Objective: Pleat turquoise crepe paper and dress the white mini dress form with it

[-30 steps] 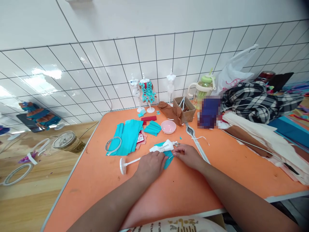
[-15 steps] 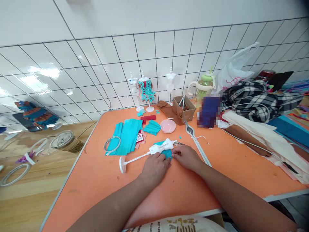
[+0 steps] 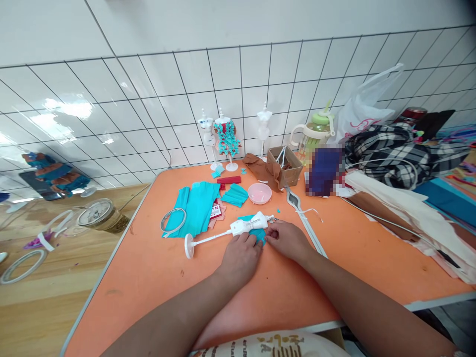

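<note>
A small white mannequin (image 3: 250,226) on a stand lies on its side on the orange table (image 3: 148,292), its round base to the left. Turquoise paper or cloth (image 3: 259,235) shows under its torso. My left hand (image 3: 241,255) rests against the near side of the mannequin, fingers bent together over the turquoise piece's edge. Beside the mannequin's neck is my right hand (image 3: 285,239), its fingertips pinched at the right edge of the turquoise piece. A small dark tip shows by the right fingers; whatever else they hold is hidden.
Turquoise sheets (image 3: 201,206), a tape roll (image 3: 173,221), a pink bowl (image 3: 259,193) and a cardboard box (image 3: 290,171) lie beyond my hands. Upright mannequins (image 3: 227,139) stand by the tiled wall. A jug (image 3: 316,134), plaid cloth (image 3: 386,153) and a white strip (image 3: 310,230) are to the right.
The dark, thin tool by my right fingers shows less than before. Both hands stay almost in place, and the view has shifted slightly.
</note>
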`<state>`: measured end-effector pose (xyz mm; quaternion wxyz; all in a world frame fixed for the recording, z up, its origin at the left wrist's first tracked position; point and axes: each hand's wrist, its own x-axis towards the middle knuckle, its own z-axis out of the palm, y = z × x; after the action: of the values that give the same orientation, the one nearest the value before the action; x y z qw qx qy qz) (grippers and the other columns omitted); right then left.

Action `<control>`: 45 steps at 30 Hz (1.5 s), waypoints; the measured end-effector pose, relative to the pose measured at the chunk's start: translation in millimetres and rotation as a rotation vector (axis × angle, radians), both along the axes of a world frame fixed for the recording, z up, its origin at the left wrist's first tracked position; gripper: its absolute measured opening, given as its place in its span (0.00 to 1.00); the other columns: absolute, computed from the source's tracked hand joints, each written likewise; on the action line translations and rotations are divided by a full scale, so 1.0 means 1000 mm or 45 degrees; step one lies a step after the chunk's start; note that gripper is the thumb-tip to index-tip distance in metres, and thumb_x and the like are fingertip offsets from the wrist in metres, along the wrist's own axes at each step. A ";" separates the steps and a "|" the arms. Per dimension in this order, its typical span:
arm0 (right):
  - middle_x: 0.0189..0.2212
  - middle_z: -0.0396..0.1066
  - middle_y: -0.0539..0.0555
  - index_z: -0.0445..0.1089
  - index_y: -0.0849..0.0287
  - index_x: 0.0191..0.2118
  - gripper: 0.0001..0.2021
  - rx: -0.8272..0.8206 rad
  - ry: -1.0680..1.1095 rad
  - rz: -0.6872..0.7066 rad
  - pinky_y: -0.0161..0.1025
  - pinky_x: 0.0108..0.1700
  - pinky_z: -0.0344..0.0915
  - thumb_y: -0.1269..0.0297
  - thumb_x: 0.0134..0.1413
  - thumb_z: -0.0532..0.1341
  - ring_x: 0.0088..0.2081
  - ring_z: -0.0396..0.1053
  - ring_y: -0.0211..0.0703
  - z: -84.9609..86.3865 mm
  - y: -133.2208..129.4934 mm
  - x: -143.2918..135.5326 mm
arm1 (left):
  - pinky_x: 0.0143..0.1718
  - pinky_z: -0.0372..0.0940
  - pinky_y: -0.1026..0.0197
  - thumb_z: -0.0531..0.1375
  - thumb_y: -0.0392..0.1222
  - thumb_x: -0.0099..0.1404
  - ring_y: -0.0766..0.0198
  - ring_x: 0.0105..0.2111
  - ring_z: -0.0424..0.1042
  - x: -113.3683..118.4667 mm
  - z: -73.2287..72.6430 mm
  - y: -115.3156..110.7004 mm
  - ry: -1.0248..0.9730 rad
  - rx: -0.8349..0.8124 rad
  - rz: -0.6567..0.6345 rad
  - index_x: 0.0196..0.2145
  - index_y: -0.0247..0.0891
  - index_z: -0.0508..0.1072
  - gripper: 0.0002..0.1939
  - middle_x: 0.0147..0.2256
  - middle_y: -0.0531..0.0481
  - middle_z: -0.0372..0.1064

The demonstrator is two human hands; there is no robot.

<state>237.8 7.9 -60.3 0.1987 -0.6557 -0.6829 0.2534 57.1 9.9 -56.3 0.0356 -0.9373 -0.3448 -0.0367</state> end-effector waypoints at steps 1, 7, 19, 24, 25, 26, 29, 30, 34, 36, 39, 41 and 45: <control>0.29 0.69 0.48 0.68 0.56 0.27 0.02 -0.014 -0.016 -0.017 0.33 0.27 0.49 0.67 0.47 0.59 0.29 0.63 0.36 0.001 0.000 -0.001 | 0.33 0.56 0.56 0.50 0.38 0.69 0.57 0.36 0.64 0.000 -0.002 0.000 -0.002 0.020 -0.003 0.41 0.40 0.73 0.12 0.31 0.47 0.67; 0.23 0.67 0.44 0.62 0.55 0.30 0.07 -0.094 -0.056 -0.158 0.33 0.25 0.47 0.63 0.46 0.62 0.25 0.61 0.35 0.000 0.003 0.002 | 0.31 0.54 0.56 0.50 0.38 0.69 0.58 0.34 0.63 -0.002 -0.007 0.003 -0.015 0.080 -0.027 0.39 0.40 0.74 0.12 0.29 0.49 0.66; 0.34 0.71 0.50 0.74 0.53 0.34 0.13 0.197 0.015 0.163 0.35 0.34 0.58 0.73 0.51 0.53 0.33 0.67 0.39 -0.005 -0.004 0.012 | 0.36 0.57 0.54 0.48 0.40 0.70 0.56 0.38 0.65 -0.004 0.003 0.003 -0.026 -0.031 0.013 0.41 0.43 0.73 0.14 0.33 0.48 0.68; 0.31 0.69 0.49 0.70 0.54 0.37 0.11 0.229 0.014 0.127 0.35 0.33 0.60 0.72 0.52 0.54 0.30 0.66 0.38 -0.003 -0.003 0.017 | 0.37 0.59 0.54 0.49 0.43 0.69 0.55 0.40 0.66 -0.004 0.008 0.003 -0.058 -0.110 0.053 0.45 0.41 0.71 0.14 0.35 0.47 0.70; 0.31 0.68 0.49 0.69 0.54 0.40 0.12 0.252 0.027 0.133 0.35 0.33 0.60 0.72 0.52 0.54 0.31 0.66 0.39 -0.002 -0.003 0.018 | 0.37 0.59 0.54 0.49 0.44 0.69 0.55 0.40 0.66 -0.004 0.008 0.004 -0.071 -0.120 0.060 0.46 0.41 0.70 0.14 0.36 0.46 0.71; 0.33 0.68 0.49 0.68 0.54 0.43 0.13 0.276 0.030 0.161 0.36 0.35 0.61 0.72 0.51 0.55 0.33 0.67 0.39 -0.002 -0.003 0.020 | 0.37 0.60 0.54 0.50 0.45 0.68 0.55 0.41 0.67 -0.004 0.009 0.004 -0.085 -0.131 0.066 0.48 0.41 0.69 0.14 0.37 0.46 0.71; 0.42 0.69 0.52 0.66 0.53 0.48 0.18 0.337 -0.019 0.285 0.38 0.42 0.63 0.74 0.50 0.56 0.42 0.67 0.42 -0.002 -0.003 0.021 | 0.38 0.61 0.54 0.51 0.45 0.68 0.55 0.40 0.68 -0.007 0.009 0.007 -0.126 -0.157 0.078 0.48 0.40 0.68 0.14 0.38 0.47 0.72; 0.44 0.68 0.52 0.67 0.52 0.48 0.18 0.352 -0.043 0.300 0.39 0.44 0.63 0.74 0.51 0.56 0.45 0.67 0.43 -0.002 -0.003 0.020 | 0.38 0.61 0.54 0.50 0.45 0.68 0.56 0.40 0.68 -0.007 0.009 0.008 -0.134 -0.161 0.080 0.47 0.40 0.69 0.14 0.38 0.47 0.72; 0.40 0.71 0.52 0.71 0.52 0.41 0.09 0.394 -0.110 0.262 0.39 0.44 0.63 0.69 0.56 0.57 0.44 0.67 0.44 -0.007 0.002 0.015 | 0.40 0.62 0.54 0.48 0.45 0.69 0.57 0.39 0.69 -0.008 0.009 0.010 -0.179 -0.156 0.089 0.43 0.41 0.70 0.14 0.36 0.47 0.73; 0.37 0.72 0.51 0.72 0.52 0.38 0.07 0.413 -0.119 0.248 0.39 0.43 0.62 0.68 0.57 0.57 0.42 0.68 0.43 -0.009 0.005 0.013 | 0.41 0.62 0.55 0.46 0.45 0.70 0.57 0.39 0.70 -0.009 0.009 0.010 -0.215 -0.151 0.106 0.45 0.41 0.70 0.15 0.37 0.47 0.73; 0.36 0.72 0.51 0.73 0.52 0.37 0.07 0.423 -0.070 0.188 0.38 0.41 0.62 0.67 0.57 0.58 0.41 0.68 0.43 -0.010 0.008 0.009 | 0.41 0.63 0.55 0.45 0.46 0.70 0.56 0.40 0.70 -0.011 0.009 0.012 -0.245 -0.134 0.163 0.49 0.41 0.68 0.17 0.38 0.46 0.73; 0.36 0.72 0.50 0.74 0.52 0.37 0.07 0.416 -0.015 0.140 0.38 0.40 0.62 0.66 0.56 0.58 0.40 0.68 0.42 -0.007 0.010 0.007 | 0.39 0.63 0.55 0.46 0.46 0.70 0.55 0.40 0.71 -0.013 0.011 0.014 -0.257 -0.106 0.222 0.52 0.40 0.66 0.18 0.39 0.46 0.73; 0.37 0.73 0.50 0.74 0.53 0.37 0.07 0.390 0.003 0.076 0.37 0.38 0.61 0.65 0.56 0.58 0.39 0.68 0.41 0.004 0.018 0.003 | 0.42 0.63 0.54 0.52 0.50 0.66 0.55 0.42 0.69 -0.015 0.024 0.022 -0.377 -0.036 0.257 0.53 0.41 0.65 0.20 0.42 0.46 0.71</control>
<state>240.6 26.1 -56.0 0.2895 -0.5968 -0.7325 0.1531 42.5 32.1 -31.9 -0.0251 -0.8827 -0.4390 -0.1657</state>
